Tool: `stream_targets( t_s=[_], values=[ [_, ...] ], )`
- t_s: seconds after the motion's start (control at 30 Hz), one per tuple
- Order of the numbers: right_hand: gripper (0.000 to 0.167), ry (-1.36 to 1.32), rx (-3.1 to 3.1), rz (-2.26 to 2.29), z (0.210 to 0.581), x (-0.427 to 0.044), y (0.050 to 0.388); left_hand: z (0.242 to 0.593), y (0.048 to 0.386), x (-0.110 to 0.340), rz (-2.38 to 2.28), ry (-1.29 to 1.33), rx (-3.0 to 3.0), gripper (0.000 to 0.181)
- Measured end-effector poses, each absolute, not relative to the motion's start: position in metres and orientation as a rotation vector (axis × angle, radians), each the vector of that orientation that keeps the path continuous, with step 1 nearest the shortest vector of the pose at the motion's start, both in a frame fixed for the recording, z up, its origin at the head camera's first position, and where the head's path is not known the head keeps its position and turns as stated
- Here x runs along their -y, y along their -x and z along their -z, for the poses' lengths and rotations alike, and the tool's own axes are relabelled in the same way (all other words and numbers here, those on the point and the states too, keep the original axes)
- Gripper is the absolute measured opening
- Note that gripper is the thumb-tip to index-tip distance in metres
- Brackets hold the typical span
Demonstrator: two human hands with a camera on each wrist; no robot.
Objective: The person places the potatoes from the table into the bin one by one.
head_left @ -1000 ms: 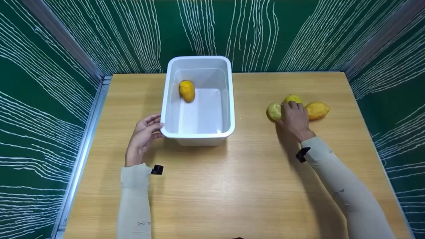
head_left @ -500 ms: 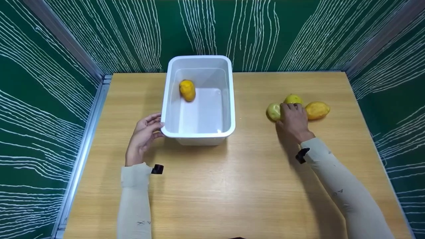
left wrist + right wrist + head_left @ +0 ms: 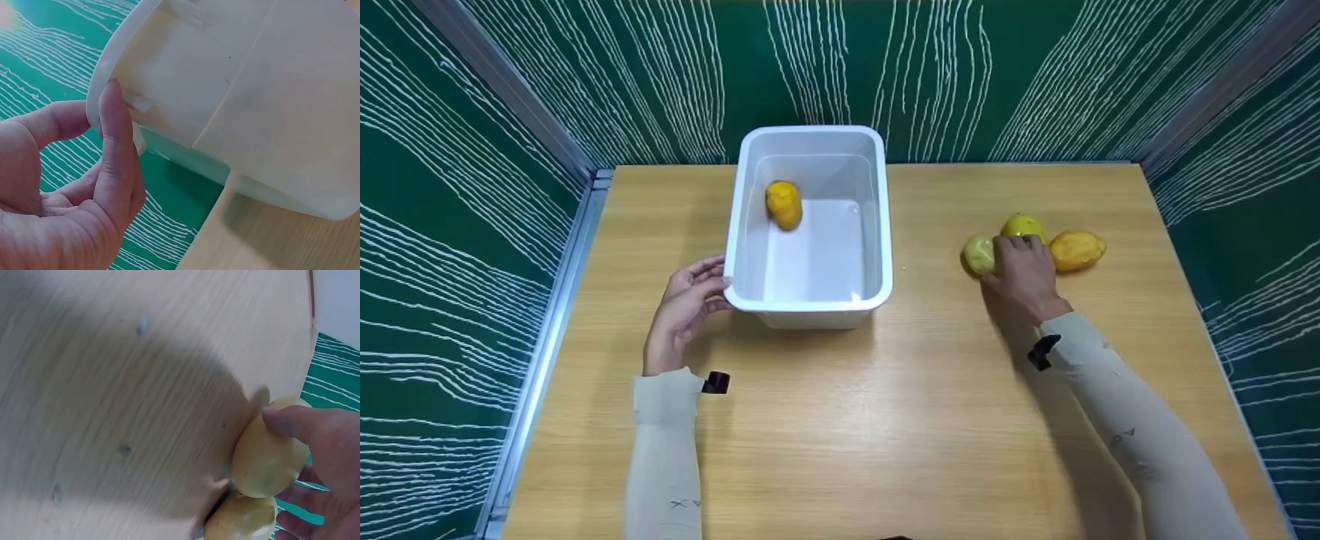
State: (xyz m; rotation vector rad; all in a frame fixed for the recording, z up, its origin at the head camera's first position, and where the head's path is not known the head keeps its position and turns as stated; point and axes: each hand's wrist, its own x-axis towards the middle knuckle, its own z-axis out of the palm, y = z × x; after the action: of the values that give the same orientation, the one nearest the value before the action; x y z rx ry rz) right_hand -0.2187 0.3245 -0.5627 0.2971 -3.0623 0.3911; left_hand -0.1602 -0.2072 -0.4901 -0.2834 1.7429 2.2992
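Observation:
My left hand (image 3: pixel 684 309) pinches the near-left corner of a white plastic tub (image 3: pixel 742 225). In the left wrist view, the fingers (image 3: pixel 115 135) lie under the tub's rim (image 3: pixel 107 67). One ripe orange-yellow mango (image 3: pixel 784 205) lies inside the tub against its left wall. To the right on the table, my right hand (image 3: pixel 1024 270) grips a pale green mango (image 3: pixel 979 255), with the thumb over one end in the right wrist view. Beside it sit a yellow-green mango (image 3: pixel 1023 224), partly behind the fingers, and a yellow-orange mango (image 3: pixel 1078 250).
The wooden table (image 3: pixel 855 420) is bounded by green panels (image 3: pixel 847 67) with white wavy lines at the back and both sides. A metal rail (image 3: pixel 547 322) runs along the left edge. Between tub and fruit there is bare tabletop.

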Motion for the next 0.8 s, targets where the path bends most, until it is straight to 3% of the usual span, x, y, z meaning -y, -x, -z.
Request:
stream_targets(
  t_s=[0.8],
  values=[
    [0.062, -0.275, 3.017, -0.487, 0.524, -0.316, 0.232, 0.49, 0.161, 0.208, -2.298, 0.28, -1.739, 0.045]
  ],
)
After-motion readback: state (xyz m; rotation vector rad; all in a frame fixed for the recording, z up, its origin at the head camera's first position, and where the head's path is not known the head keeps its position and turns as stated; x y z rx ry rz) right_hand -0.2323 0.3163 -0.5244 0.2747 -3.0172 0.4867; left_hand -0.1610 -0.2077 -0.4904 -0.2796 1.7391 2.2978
